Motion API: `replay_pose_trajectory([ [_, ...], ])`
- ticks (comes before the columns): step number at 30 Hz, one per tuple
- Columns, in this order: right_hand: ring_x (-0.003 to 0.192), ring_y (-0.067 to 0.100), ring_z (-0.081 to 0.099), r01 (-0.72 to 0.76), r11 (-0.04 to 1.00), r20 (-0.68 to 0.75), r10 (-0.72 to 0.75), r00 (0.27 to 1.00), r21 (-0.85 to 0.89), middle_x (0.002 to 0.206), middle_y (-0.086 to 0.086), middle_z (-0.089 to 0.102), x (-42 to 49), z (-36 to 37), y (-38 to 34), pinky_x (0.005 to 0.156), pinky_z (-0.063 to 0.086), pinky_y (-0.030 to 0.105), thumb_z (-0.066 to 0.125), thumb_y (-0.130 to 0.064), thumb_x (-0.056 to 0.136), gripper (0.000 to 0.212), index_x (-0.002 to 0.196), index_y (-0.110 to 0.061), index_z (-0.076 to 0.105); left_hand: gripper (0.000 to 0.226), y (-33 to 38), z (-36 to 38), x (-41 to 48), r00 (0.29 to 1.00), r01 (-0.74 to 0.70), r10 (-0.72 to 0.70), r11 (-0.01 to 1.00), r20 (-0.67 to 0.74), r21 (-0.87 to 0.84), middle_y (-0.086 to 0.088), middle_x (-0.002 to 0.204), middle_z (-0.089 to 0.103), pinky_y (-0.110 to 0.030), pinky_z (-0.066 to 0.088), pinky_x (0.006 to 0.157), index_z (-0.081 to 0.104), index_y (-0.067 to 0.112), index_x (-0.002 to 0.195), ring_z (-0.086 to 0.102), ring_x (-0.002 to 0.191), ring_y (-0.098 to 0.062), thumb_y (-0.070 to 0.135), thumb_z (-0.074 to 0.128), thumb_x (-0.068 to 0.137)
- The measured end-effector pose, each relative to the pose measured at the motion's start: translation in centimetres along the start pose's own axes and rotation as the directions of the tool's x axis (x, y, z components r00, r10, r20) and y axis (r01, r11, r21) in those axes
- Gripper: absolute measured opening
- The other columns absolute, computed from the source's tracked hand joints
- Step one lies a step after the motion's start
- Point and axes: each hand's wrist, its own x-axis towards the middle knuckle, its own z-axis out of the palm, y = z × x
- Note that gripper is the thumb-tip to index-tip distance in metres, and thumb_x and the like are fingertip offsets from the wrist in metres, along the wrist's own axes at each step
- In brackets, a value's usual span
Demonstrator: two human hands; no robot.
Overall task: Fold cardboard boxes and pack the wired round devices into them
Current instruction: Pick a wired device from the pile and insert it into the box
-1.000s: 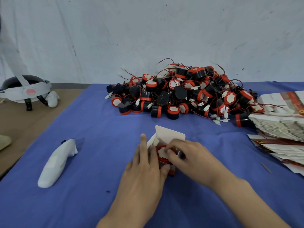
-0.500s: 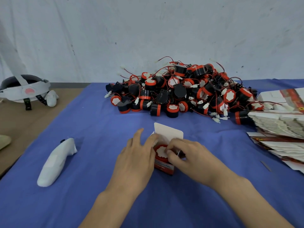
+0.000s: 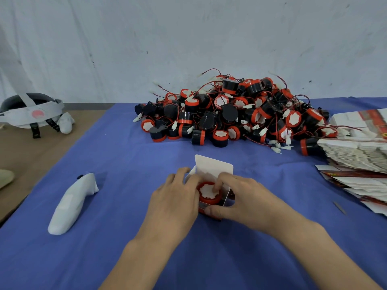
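cloth (image 3: 125, 258), blue, lies under everything i work on. beyond the box (image 3: 213, 166) sits the big pile of wired devices (image 3: 230, 114), kept close as stock, i judge. right of the box is the stack of flat cartons (image 3: 356, 155), not yet folded. my left hand (image 3: 176, 197) wraps the box's left wall, fingers curled round it, bracing it upright so it cannot skid. my right hand (image 3: 249, 197) closes in from the box's right: thumb along the near wall, curled fingertips (image 3: 217, 185) pressing the white face of the round device (image 3: 206, 190). that device sits in the box's open mouth, red rim above the walls, not fully seated. the lid flap stands up on the box's far side, open to let it in.
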Motion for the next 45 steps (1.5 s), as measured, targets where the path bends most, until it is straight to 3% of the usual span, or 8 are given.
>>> replay_pose_trajectory([
  [15, 0.089, -0.001, 0.055, 0.006, 0.999, -0.008, -0.005, 1.0, 0.038, 0.094, -0.022, 0.06, -0.1, 0.2, 0.4, 0.071, 0.048, 0.02, 0.065, -0.073, 0.07, 0.043, 0.091, -0.04, 0.047, 0.011, 0.3, -1.1, -1.5, 0.997, 0.064, -0.068, 0.994, 0.044, 0.086, 0.014, 0.106, 0.049, -0.024, 0.019, 0.048, 0.043, 0.03, 0.093, 0.042, 0.086, -0.009, 0.029, 0.033, 0.097],
  [21, 0.1, 0.001, 0.057, 0.021, 0.987, -0.034, -0.016, 0.999, 0.159, 0.115, -0.026, 0.051, -0.4, 0.9, 0.8, 0.086, 0.053, 0.028, 0.069, -0.07, 0.071, 0.05, 0.109, -0.053, 0.044, 0.024, 0.3, -1.5, -1.9, 0.997, 0.06, -0.061, 0.998, 0.053, 0.009, 0.011, 0.086, 0.034, -0.028, 0.033, 0.056, 0.039, 0.033, 0.085, 0.042, 0.083, -0.01, 0.045, 0.022, 0.098],
  [25, 0.114, -0.004, 0.055, 0.048, 0.986, -0.076, -0.037, 0.996, 0.157, 0.132, -0.039, 0.032, -1.5, 1.5, 1.4, 0.096, 0.05, 0.026, 0.07, -0.058, 0.082, 0.071, 0.134, -0.07, 0.022, 0.024, 0.2, -2.2, -2.6, 0.999, 0.038, -0.042, 0.982, -0.02, -0.184, 0.022, 0.102, 0.051, -0.028, 0.048, 0.067, 0.047, 0.041, 0.104, 0.052, 0.09, -0.003, 0.047, 0.025, 0.098],
  [29, 0.117, -0.006, 0.053, 0.039, 0.983, -0.132, -0.014, 0.991, 0.182, 0.142, -0.045, 0.021, -2.7, 1.5, 2.2, 0.094, 0.048, 0.023, 0.056, -0.074, 0.078, 0.077, 0.139, -0.074, 0.009, 0.023, 0.2, -2.8, -2.6, 0.991, 0.136, -0.132, 0.918, 0.038, -0.374, 0.032, 0.098, 0.056, -0.027, 0.049, 0.074, 0.028, 0.048, 0.119, 0.055, 0.085, 0.006, 0.044, 0.026, 0.097],
  [34, 0.118, -0.012, 0.054, 0.03, 0.929, -0.235, 0.062, 0.97, 0.37, 0.137, -0.042, 0.041, -3.7, 1.7, 2.6, 0.088, 0.052, 0.022, 0.058, -0.073, 0.073, 0.067, 0.131, -0.072, 0.025, 0.037, -0.4, -2.3, -2.6, 0.985, 0.167, -0.126, 0.868, 0.119, -0.468, 0.032, 0.079, 0.055, -0.02, 0.043, 0.061, 0.039, 0.055, 0.123, 0.056, 0.076, 0.007, 0.026, 0.03, 0.102],
  [38, 0.115, -0.013, 0.056, -0.028, 0.92, -0.228, 0.126, 0.966, 0.392, 0.127, -0.03, 0.059, -4.1, 1.9, 2.8, 0.089, 0.052, 0.021, 0.055, -0.076, 0.072, 0.058, 0.125, -0.066, 0.033, 0.06, -0.5, -2.0, -2.4, 0.983, 0.169, -0.1, 0.826, 0.154, -0.537, 0.027, 0.113, 0.056, -0.013, 0.044, 0.078, 0.03, 0.067, 0.123, 0.05, 0.113, 0.012, 0.011, 0.031, 0.1],
  [41, 0.111, -0.011, 0.059, -0.055, 0.914, -0.182, 0.139, 0.974, 0.401, 0.124, -0.02, 0.063, -4.2, 1.7, 2.8, 0.086, 0.053, 0.02, 0.054, -0.075, 0.074, 0.059, 0.13, -0.066, 0.035, 0.061, -0.8, -1.6, -2.3, 0.986, 0.151, -0.089, 0.826, 0.14, -0.542, 0.022, 0.125, 0.058, -0.018, 0.048, 0.083, 0.033, 0.066, 0.122, 0.049, 0.117, 0.011, 0.009, 0.03, 0.099],
  [45, 0.106, -0.005, 0.064, -0.052, 0.888, -0.172, 0.146, 0.974, 0.457, 0.12, -0.018, 0.067, -4.2, 1.6, 2.6, 0.082, 0.053, 0.015, 0.059, -0.068, 0.076, 0.054, 0.127, -0.064, 0.042, 0.058, -1.1, -0.7, -2.2, 0.99, 0.126, -0.071, 0.824, 0.119, -0.552, 0.02, 0.12, 0.059, -0.011, 0.044, 0.063, 0.042, 0.062, 0.121, 0.057, 0.076, 0.013, 0.009, 0.034, 0.099],
])
